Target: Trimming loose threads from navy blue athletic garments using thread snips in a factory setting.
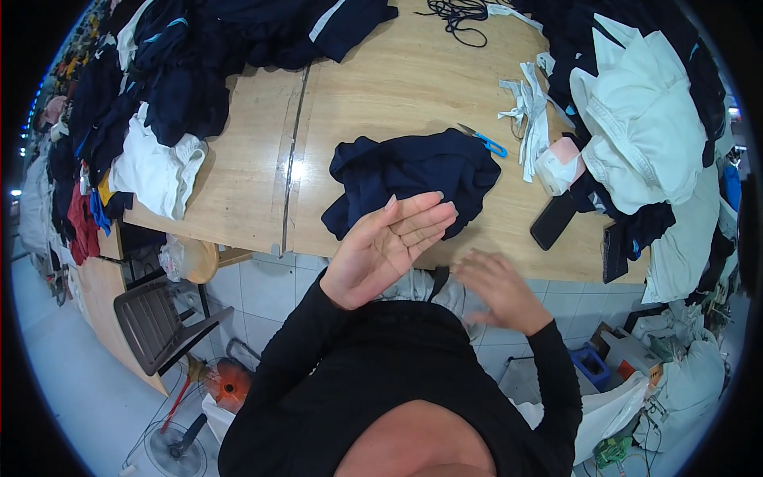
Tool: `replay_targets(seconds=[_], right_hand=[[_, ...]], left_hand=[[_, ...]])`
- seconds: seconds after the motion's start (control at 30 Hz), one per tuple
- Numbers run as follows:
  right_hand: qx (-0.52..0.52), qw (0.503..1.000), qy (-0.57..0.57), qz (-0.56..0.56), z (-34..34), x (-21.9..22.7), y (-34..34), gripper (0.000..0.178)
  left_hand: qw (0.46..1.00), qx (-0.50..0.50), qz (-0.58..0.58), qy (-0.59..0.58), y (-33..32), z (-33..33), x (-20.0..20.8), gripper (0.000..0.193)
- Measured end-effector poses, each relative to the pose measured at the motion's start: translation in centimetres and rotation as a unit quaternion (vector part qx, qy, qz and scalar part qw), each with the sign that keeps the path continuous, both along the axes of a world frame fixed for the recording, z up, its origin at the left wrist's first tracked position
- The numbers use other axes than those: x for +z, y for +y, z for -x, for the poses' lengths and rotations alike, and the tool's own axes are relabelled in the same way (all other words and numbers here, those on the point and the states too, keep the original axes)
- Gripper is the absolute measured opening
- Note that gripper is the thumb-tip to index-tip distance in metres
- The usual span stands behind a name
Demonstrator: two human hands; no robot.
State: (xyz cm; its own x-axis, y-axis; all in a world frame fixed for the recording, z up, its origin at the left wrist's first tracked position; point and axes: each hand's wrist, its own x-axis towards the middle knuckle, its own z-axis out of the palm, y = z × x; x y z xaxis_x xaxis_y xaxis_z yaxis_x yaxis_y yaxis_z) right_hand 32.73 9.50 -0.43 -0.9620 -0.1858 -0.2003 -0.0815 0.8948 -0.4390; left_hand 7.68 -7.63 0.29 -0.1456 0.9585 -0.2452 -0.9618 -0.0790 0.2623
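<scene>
My left hand (391, 245) is raised palm up with its fingers stretched out, and nothing lies in it. It hides part of a crumpled dark navy garment (421, 163) on the table near the front edge. Lower and to the right, my right hand (502, 288) is smeared by motion beside the table's edge; its fingers look spread and no object shows in them. Blue-handled thread snips (494, 146) rest at the garment's far right side.
The wooden table (381, 87) carries navy clothes (191, 87) and a white garment (159, 163) at left. White fabric (644, 119), cloth strips (531, 119), a black phone (554, 222) and black cord (457, 16) lie right and far. A brown chair (155, 322) stands at lower left.
</scene>
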Motion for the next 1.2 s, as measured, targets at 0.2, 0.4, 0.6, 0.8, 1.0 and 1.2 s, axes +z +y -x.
replay_targets(seconds=[0.2, 0.4, 0.6, 0.8, 1.0, 1.2], right_hand=[[-0.411, 0.909, -0.019, 0.063, 4.2, -2.3, 3.2, 0.018], [-0.46, 0.825, 0.328, -0.002, 7.0, -8.6, 4.0, 0.034], [-0.461, 0.866, 0.154, -0.118, 9.0, -12.8, 7.5, 0.052], [-0.47, 0.856, 0.212, -0.03, 8.1, -13.8, 6.1, 0.064], [-0.446, 0.864, 0.181, -0.144, 8.2, -14.7, 3.0, 0.058], [-0.437, 0.867, 0.204, -0.124, 7.8, -14.5, 3.2, 0.057]], left_hand=[[0.999, 0.029, -0.021, 0.024, -0.6, -0.3, 0.1, 0.042], [0.967, 0.161, 0.033, 0.192, -3.1, 1.2, -1.2, 0.023], [0.936, 0.23, 0.069, 0.257, -3.7, 3.1, -0.2, 0.051], [0.8, 0.328, 0.071, 0.498, -3.8, 1.2, 4.8, 0.009], [0.739, 0.393, -0.195, 0.511, -1.6, -2.0, 11.6, 0.025], [0.681, 0.299, -0.246, 0.622, -1.2, -2.2, 12.0, 0.078]])
